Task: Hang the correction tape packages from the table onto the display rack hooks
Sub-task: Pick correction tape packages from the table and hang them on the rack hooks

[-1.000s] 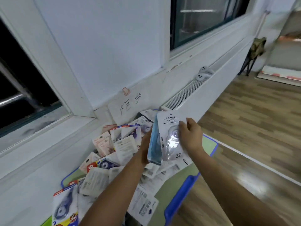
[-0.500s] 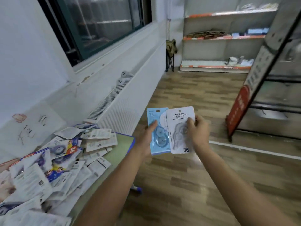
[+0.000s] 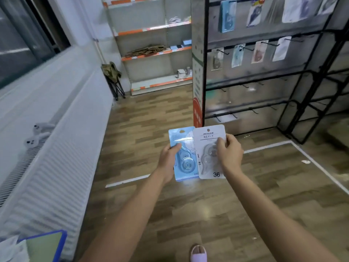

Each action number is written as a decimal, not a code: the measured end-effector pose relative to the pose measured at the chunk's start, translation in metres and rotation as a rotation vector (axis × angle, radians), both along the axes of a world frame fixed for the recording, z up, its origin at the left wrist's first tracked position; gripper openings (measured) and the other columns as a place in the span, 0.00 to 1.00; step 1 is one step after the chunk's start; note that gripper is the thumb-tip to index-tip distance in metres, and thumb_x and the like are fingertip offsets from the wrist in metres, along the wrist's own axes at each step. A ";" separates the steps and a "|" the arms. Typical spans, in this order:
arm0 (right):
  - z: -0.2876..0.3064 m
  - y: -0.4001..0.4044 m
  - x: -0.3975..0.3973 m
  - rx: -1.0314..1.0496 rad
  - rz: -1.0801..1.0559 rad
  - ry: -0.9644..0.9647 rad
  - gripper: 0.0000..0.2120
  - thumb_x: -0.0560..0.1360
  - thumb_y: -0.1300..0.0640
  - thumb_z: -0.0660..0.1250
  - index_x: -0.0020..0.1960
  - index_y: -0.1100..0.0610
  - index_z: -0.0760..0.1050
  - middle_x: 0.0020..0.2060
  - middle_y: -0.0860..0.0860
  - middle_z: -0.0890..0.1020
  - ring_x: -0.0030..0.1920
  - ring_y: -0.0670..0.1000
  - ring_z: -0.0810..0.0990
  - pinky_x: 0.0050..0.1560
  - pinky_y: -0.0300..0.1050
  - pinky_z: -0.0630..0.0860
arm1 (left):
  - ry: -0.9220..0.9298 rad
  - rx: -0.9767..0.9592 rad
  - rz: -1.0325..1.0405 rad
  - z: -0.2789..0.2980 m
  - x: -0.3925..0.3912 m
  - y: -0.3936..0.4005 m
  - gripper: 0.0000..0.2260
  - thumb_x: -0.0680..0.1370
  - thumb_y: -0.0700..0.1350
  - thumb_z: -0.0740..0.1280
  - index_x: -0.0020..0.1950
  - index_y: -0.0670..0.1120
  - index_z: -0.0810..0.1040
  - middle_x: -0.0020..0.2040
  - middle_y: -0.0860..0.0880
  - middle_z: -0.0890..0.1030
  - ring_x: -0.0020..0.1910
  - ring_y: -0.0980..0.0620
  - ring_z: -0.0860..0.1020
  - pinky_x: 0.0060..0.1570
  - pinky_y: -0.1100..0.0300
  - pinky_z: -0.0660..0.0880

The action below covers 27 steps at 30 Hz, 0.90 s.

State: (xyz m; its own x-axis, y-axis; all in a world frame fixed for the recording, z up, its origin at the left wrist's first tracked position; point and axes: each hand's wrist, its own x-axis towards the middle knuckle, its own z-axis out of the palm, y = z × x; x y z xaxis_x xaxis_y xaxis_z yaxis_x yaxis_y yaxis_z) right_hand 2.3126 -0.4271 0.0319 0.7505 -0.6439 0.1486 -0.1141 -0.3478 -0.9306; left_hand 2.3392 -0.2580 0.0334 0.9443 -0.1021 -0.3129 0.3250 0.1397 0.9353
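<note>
The desk (image 3: 56,241) has been left behind and the display rack (image 3: 264,76) is now faced. A blue package (image 3: 184,163) is held in the left hand (image 3: 168,159), a white package (image 3: 205,140) in the right hand (image 3: 229,154); hanging comes next.

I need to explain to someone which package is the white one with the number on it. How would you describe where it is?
Look at the wooden floor in front of the black wire display rack; two flat card packages are held up there. The white correction tape package is gripped by the right hand, overlapping the light blue correction tape package beside it. Only it has "36" printed at the bottom.
</note>
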 end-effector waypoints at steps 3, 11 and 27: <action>0.001 -0.044 0.036 0.008 -0.079 -0.017 0.07 0.76 0.58 0.59 0.42 0.57 0.73 0.34 0.50 0.76 0.40 0.55 0.72 0.39 0.43 0.61 | 0.009 0.003 -0.064 0.004 0.050 -0.051 0.07 0.79 0.41 0.62 0.51 0.43 0.80 0.52 0.39 0.81 0.51 0.38 0.79 0.56 0.43 0.72; 0.011 -0.151 0.121 0.058 -0.235 -0.037 0.11 0.76 0.55 0.62 0.36 0.52 0.64 0.30 0.44 0.71 0.36 0.51 0.69 0.35 0.43 0.57 | -0.115 0.079 -0.203 0.008 0.173 -0.184 0.04 0.78 0.43 0.66 0.46 0.49 0.80 0.40 0.50 0.82 0.33 0.57 0.80 0.30 0.69 0.73; 0.016 -0.447 0.270 0.064 -0.222 -0.009 0.09 0.75 0.49 0.64 0.47 0.55 0.71 0.38 0.43 0.76 0.43 0.50 0.75 0.42 0.43 0.67 | -0.208 0.089 -0.212 0.005 0.325 -0.484 0.07 0.78 0.47 0.67 0.54 0.47 0.77 0.47 0.47 0.84 0.42 0.48 0.84 0.41 0.52 0.81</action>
State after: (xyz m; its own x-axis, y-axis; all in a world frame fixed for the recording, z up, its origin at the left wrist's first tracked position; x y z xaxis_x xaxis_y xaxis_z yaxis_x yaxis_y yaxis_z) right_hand 2.5822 -0.8740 0.0478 0.5881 -0.8015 0.1080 -0.1733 -0.2553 -0.9512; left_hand 2.6638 -0.7423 0.0387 0.9496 -0.2843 -0.1317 0.1385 0.0041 0.9904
